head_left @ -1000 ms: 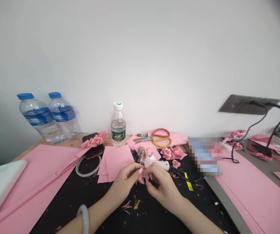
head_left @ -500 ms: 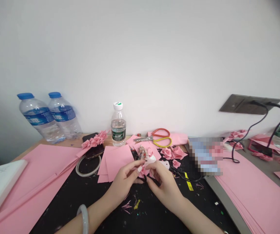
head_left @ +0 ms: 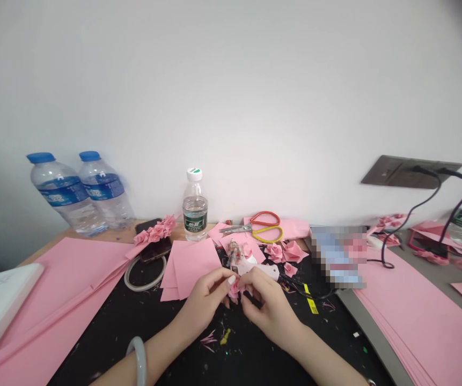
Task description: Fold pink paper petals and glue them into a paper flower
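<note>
Between my hands is a small pink paper flower [head_left: 234, 290], partly hidden by fingers. My left hand [head_left: 210, 294] pinches it from the left, thumb on its upper edge. On the other side, the fingers of my right hand [head_left: 266, 300] are closed at the flower's right edge. Just beyond them lies a white glue gun [head_left: 265, 269], its nozzle end smeared with residue and its cord running right. Folded pink paper flowers [head_left: 283, 251] rest behind it on the right. Square pink sheets [head_left: 196, 265] lie to the left of the glue gun.
Scissors [head_left: 255, 230] with red and yellow handles lie at the back beside a small water bottle [head_left: 195, 209]. A tape roll [head_left: 128, 279] and a phone [head_left: 156, 249] are on the left, near large bottles [head_left: 64, 187]. Stacked pink paper [head_left: 424, 321] covers the right side.
My right hand's fingers have shifted slightly and curled at the flower, uncovering more of the glue gun. The flower is turned a little and shows more between my hands.
</note>
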`<state>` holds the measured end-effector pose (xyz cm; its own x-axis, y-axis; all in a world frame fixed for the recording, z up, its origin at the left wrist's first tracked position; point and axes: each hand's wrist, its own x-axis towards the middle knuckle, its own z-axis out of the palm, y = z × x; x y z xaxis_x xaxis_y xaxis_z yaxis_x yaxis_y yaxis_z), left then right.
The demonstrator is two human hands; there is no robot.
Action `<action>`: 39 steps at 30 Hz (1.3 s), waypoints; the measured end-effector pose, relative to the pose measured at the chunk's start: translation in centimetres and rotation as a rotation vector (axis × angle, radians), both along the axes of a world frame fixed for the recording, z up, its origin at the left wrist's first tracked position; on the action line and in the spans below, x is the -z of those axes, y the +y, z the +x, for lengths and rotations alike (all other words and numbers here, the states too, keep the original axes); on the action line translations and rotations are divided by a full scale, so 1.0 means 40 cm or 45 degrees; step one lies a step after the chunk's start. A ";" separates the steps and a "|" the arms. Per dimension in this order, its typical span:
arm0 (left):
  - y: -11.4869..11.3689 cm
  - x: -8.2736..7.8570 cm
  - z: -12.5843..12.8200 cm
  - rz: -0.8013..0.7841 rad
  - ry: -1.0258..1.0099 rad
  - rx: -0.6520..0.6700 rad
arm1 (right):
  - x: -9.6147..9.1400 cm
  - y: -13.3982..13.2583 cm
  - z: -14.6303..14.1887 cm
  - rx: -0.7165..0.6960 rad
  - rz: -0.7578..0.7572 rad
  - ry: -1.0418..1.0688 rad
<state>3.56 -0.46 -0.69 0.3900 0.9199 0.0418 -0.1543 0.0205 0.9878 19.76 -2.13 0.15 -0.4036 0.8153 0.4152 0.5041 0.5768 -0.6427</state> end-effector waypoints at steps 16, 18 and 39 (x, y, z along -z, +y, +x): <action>0.020 0.026 -0.011 0.053 0.068 -0.319 | 0.011 0.023 0.039 0.388 0.125 0.017; 0.025 0.024 -0.017 0.100 0.101 -0.411 | 0.008 0.039 0.051 0.471 0.237 -0.087; 0.042 0.016 -0.037 0.190 0.048 -0.654 | 0.014 0.076 0.080 0.475 0.014 0.115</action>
<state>2.06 1.22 -1.33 -0.1047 0.9778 0.1816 -0.0716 -0.1895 0.9793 22.94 0.90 -0.42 -0.0416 0.8947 0.4448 0.6224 0.3714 -0.6889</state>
